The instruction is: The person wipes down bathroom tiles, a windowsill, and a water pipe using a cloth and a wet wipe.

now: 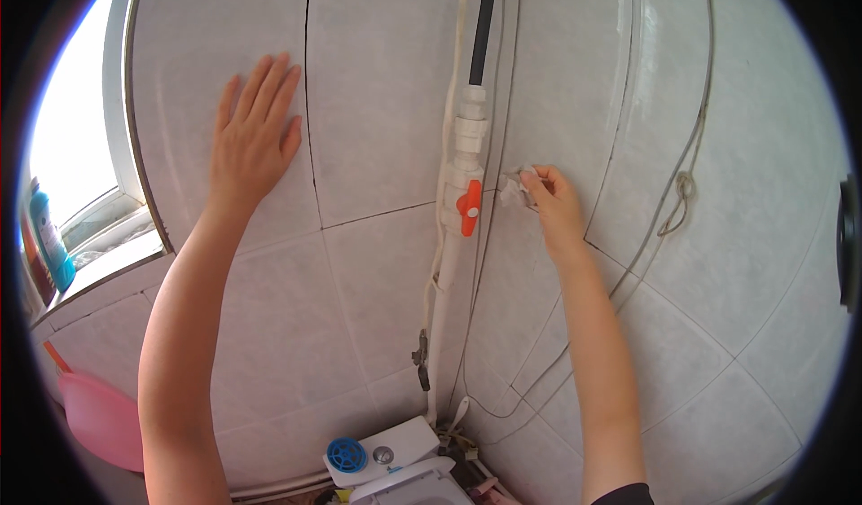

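Note:
My left hand point(256, 139) lies flat on the tiled wall point(377, 83), its fingers stretched upward and nothing in it. On the right, my right hand point(558, 209) pinches a crumpled white tissue or thin cloth point(514, 187); which of the two I cannot tell. The wad is at the wall near the corner, just right of a white vertical pipe point(452, 303). A red-orange valve handle point(469, 208) sits on that pipe, left of the wad. Above the valve, a white fitting point(470, 134) joins a black hose point(484, 29).
A toilet tank point(404, 447) with a blue round grate point(347, 455) stands below in the corner. Grey cables point(660, 200) hang down the right wall. At left are a bright window point(76, 128), a blue bottle point(54, 245) on its sill, and a pink basin point(103, 420).

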### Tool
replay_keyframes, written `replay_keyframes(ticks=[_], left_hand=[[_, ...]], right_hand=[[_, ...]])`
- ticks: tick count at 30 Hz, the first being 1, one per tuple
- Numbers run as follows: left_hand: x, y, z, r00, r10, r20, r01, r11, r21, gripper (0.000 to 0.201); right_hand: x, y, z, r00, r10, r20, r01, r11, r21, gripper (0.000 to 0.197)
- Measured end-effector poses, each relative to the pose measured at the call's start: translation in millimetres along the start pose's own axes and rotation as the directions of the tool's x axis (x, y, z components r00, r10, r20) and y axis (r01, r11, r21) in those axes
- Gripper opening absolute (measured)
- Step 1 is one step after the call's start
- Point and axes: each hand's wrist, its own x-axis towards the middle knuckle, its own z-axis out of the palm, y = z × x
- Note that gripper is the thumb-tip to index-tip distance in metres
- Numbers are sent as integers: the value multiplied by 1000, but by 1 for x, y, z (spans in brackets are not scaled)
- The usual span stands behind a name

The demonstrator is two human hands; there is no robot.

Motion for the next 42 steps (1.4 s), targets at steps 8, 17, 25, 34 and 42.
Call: replay_keyframes(ticks=[8,17,25,34,42], left_hand=[[-1,3,-2,1000,2,17,-2,1000,24,54],[0,4,-6,1000,0,-4,0,1000,24,52],[0,2,-2,1000,-6,-4,7,1000,23,54],[-1,1,-1,1000,-14,11,14,1000,18,53],[-2,2,-3,1000,-16,-19,16,1000,-15,54]], right_hand=[[38,18,40,962,-256,-94,232,950,-211,28],[14,33,54,973,-232,14,232,971,-54,30],[17,35,42,944,-328,-23,315,922,-225,21],[11,14,32,947,-320,-33,308,931,-194,17],[8,-11,60,917,-389,91,379,777,-503,15]])
